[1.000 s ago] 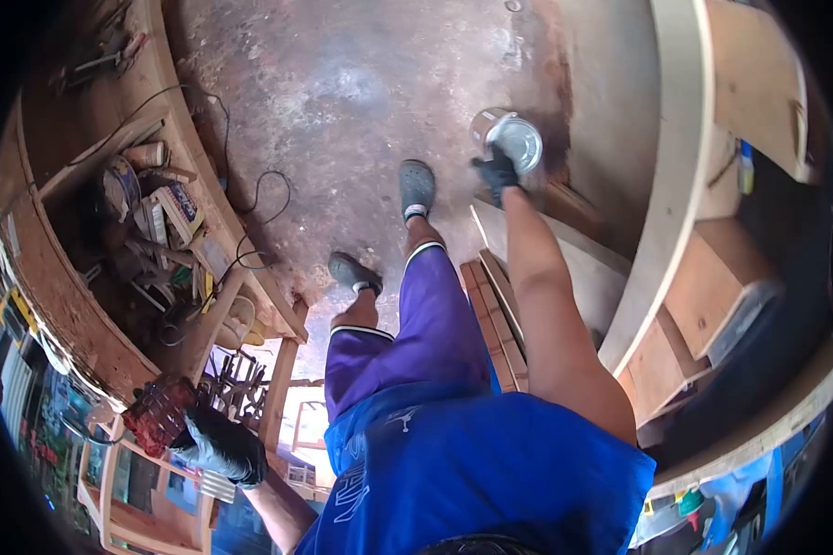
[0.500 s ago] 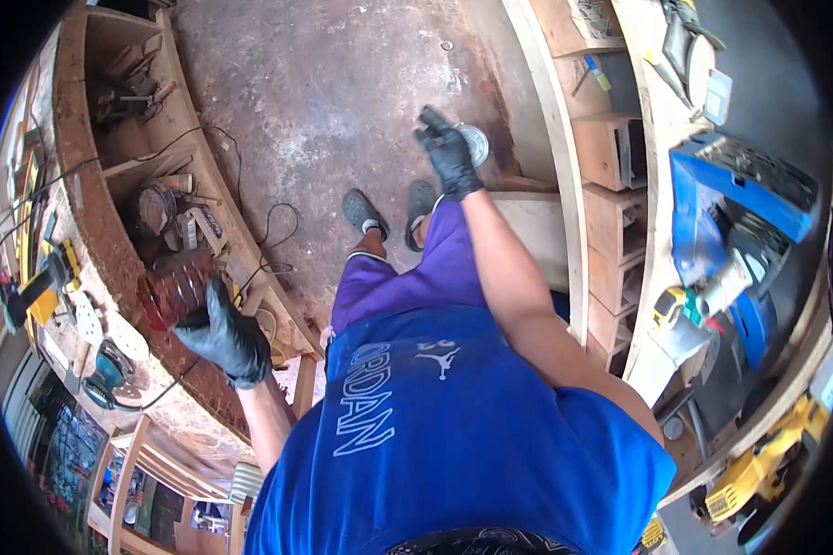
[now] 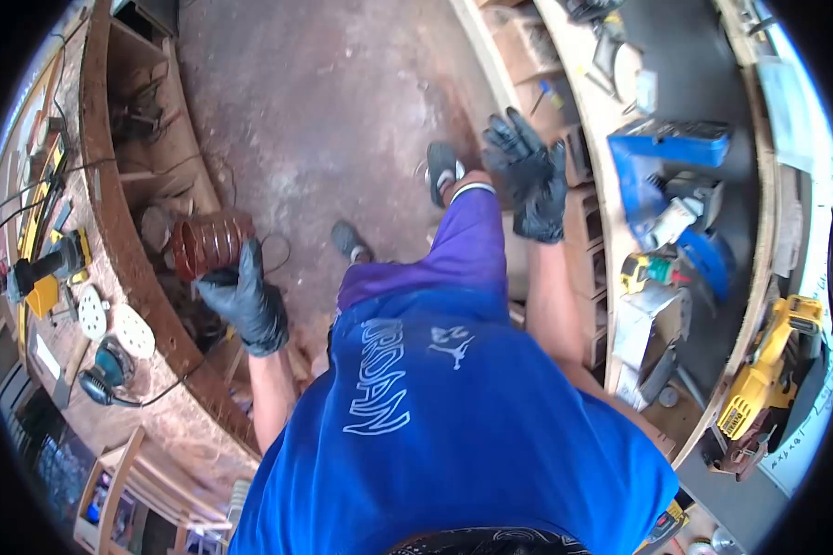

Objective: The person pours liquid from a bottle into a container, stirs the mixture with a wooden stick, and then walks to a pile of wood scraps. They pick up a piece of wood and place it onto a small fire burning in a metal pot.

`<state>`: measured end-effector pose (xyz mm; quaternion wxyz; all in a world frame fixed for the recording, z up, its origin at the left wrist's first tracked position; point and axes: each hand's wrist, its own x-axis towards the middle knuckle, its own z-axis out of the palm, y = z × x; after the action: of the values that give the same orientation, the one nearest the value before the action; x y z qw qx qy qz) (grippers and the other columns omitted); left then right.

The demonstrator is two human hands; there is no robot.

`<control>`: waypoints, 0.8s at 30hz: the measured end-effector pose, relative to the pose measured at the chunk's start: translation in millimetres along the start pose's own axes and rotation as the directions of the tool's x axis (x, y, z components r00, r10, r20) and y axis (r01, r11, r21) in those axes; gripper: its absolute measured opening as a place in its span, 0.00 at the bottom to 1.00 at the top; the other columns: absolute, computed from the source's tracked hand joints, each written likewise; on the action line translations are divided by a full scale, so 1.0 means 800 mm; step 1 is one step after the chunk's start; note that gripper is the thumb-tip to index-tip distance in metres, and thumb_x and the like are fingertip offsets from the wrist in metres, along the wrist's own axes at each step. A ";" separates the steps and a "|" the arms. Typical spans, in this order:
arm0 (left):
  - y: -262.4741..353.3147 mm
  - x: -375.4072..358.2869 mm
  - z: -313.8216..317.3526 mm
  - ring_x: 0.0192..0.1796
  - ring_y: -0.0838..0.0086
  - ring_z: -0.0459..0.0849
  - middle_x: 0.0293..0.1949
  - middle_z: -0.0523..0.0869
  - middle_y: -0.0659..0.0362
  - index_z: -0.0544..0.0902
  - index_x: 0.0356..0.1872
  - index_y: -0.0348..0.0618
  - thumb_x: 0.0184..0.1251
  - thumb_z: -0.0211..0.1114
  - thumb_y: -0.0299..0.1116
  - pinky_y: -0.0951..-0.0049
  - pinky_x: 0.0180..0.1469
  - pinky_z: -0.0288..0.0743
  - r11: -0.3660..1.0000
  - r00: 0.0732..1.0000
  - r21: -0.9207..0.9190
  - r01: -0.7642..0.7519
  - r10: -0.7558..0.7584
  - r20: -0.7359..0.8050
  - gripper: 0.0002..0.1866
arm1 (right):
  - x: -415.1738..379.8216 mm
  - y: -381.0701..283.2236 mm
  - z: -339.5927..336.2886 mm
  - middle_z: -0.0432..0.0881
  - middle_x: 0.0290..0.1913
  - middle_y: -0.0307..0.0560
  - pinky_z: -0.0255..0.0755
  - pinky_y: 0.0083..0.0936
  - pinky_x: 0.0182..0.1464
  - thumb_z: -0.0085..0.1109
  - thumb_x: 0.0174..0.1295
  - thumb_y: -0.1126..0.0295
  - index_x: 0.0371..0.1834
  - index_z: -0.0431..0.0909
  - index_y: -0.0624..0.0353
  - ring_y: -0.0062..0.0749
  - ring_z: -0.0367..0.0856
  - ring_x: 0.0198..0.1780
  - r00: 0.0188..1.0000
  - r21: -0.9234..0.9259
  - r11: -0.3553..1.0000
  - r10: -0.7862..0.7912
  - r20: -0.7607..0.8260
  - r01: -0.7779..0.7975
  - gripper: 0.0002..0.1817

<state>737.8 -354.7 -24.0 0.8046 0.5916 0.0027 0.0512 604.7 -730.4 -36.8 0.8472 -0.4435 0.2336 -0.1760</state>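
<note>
My left hand (image 3: 246,303), in a black glove, grips a ribbed, see-through plastic container (image 3: 215,242) stained reddish brown. The container is tilted on its side, and part of its lower edge is hidden behind my fingers. It is held beside the edge of the left workbench (image 3: 162,305). My right hand (image 3: 533,176), also black-gloved, is raised with its fingers spread and nothing in it. Nearest to that hand are the wooden cubbies (image 3: 578,199) under the right-hand bench.
An orbital sander (image 3: 109,370), sanding discs (image 3: 131,330) and a cordless tool (image 3: 51,264) lie on the left bench. At right are a blue tool (image 3: 666,143), a tape measure (image 3: 634,273) and a yellow power tool (image 3: 773,361). A cable (image 3: 273,250) trails across the floor.
My body has turned and stepped, with one foot now further forward. My right hand has shifted right toward the cubbies, its fingers spreading. The container has moved slightly right, still in my left hand.
</note>
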 end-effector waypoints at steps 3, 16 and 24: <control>0.000 0.011 -0.010 0.58 0.73 0.86 0.62 0.86 0.56 0.77 0.70 0.42 0.67 0.72 0.14 0.69 0.61 0.81 0.998 1.000 0.056 -0.017 0.018 -0.005 0.30 | -0.001 -0.017 0.042 0.57 0.84 0.72 0.55 0.67 0.81 0.46 0.65 0.18 0.88 0.48 0.62 0.65 0.61 0.82 0.974 0.417 0.908 -0.056 0.220 -0.042 0.64; 0.062 0.034 -0.088 0.65 0.71 0.80 0.68 0.77 0.55 0.65 0.79 0.41 0.62 0.75 0.14 0.68 0.70 0.75 0.996 0.990 0.090 -0.023 0.035 -0.137 0.44 | 0.030 -0.028 0.248 0.51 0.87 0.69 0.49 0.74 0.81 0.44 0.59 0.13 0.89 0.44 0.60 0.73 0.56 0.83 0.879 0.333 0.938 -0.074 0.470 -0.099 0.69; 0.087 0.085 -0.108 0.67 0.71 0.79 0.66 0.78 0.57 0.70 0.72 0.41 0.59 0.79 0.18 0.65 0.71 0.74 0.984 0.941 0.124 -0.131 0.162 -0.296 0.40 | 0.161 -0.021 0.309 0.53 0.85 0.73 0.57 0.69 0.79 0.64 0.60 0.26 0.89 0.42 0.66 0.73 0.65 0.78 0.765 0.266 0.964 -0.158 0.624 -0.018 0.69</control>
<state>794.6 -246.0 20.5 0.7569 0.6158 0.0855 0.2015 846.6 -639.4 69.1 0.9186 -0.3719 -0.1105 -0.0746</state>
